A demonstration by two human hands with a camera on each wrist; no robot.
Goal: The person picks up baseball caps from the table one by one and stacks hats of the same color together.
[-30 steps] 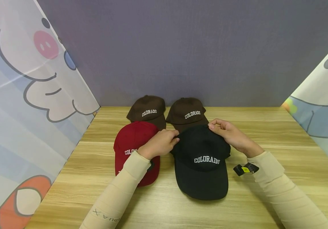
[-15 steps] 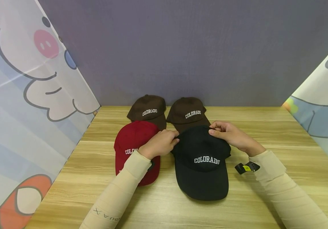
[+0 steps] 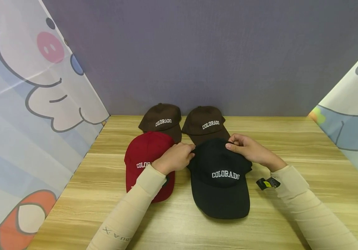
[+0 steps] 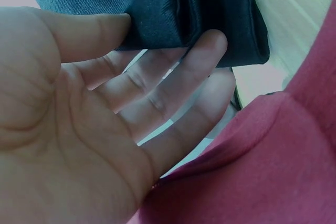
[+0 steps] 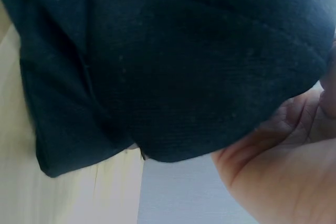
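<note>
A black baseball cap (image 3: 219, 198) lettered "COLORADO" sits between a person's two hands above a wood-grain table (image 3: 291, 139), its brim pointing toward the wearer of the camera. The left hand (image 3: 176, 156) pinches the crown's left edge, thumb on one side and lightly bent, slightly parted fingers on the other. The right hand (image 3: 252, 149) grips the top of the crown, right of center, thumb laid on the front. Just left, partly beneath the left forearm, lies a red cap (image 3: 149, 147); beyond are a left brown cap (image 3: 163, 114) and a right brown cap (image 3: 204, 118).
</note>
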